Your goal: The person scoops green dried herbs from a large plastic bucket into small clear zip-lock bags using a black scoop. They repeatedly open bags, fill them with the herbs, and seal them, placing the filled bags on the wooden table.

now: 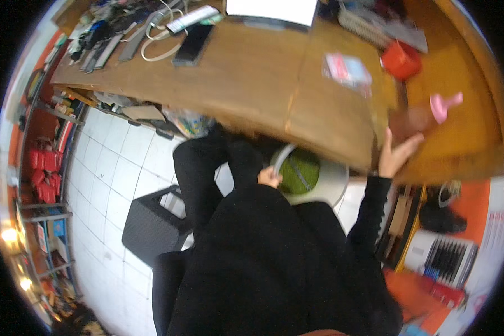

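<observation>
Well, right hand (396,158): spread against pink-topped bottle (413,122), front-right corner of surface (252,67); hold unclear
Left hand (269,178): curled, contents unclear

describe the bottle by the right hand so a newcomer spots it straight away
Find the wooden desk and go to its right end. There, at the right hand, is a brownish bottle. Its pink top sets it apart from the red object nearby.
</observation>
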`<state>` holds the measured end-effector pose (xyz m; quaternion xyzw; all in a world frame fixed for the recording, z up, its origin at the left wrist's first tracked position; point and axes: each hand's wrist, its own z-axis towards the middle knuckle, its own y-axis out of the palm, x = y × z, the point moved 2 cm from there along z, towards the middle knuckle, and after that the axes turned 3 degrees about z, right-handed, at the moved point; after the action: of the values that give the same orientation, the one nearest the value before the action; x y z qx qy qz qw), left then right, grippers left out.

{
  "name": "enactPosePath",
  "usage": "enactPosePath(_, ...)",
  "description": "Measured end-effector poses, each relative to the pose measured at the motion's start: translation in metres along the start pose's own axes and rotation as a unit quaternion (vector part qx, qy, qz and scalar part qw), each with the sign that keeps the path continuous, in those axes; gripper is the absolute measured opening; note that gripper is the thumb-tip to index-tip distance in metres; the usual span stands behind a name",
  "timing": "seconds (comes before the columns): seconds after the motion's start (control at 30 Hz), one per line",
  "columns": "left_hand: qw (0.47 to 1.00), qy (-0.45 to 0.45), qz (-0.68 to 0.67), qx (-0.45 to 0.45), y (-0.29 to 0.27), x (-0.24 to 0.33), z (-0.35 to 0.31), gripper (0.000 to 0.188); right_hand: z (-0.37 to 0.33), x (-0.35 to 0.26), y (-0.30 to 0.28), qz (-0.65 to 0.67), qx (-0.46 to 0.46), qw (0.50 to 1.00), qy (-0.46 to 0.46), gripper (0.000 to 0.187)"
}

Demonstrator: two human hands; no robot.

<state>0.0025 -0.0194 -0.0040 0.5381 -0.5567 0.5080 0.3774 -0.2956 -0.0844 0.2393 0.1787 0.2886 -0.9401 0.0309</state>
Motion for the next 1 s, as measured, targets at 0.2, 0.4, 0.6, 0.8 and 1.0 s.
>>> enactPosePath(0.2, 0.978, -0.034, -0.164, -0.128, -0.063, 0.059, -0.073, 0.002, -0.123, -0.056, -0.088, 0.126, -0.158, 0.977, 0.064, 0.070)
enactPosePath(0.4, 0.982, 0.032, -0.095, -0.159, -0.065, 0.075, -0.104, 0.004, -0.256, 0.017, -0.115, 0.169, -0.335, 0.887, 0.270, 0.054)
enactPosePath(0.6, 0.974, 0.130, -0.054, -0.180, -0.081, 0.112, -0.120, 0.010, -0.248, 0.008, -0.166, 0.274, -0.244, 0.855, 0.366, 0.024)
enactPosePath(0.8, 0.974, 0.097, -0.138, -0.154, -0.122, 0.198, -0.126, 0.011, -0.117, -0.055, -0.178, 0.441, -0.211, 0.831, 0.264, 0.019)
enactPosePath(1.0, 0.986, 0.052, -0.091, -0.132, -0.179, 0.231, -0.114, 0.026, -0.086, -0.096, -0.133, 0.252, -0.335, 0.908, -0.013, 0.032)
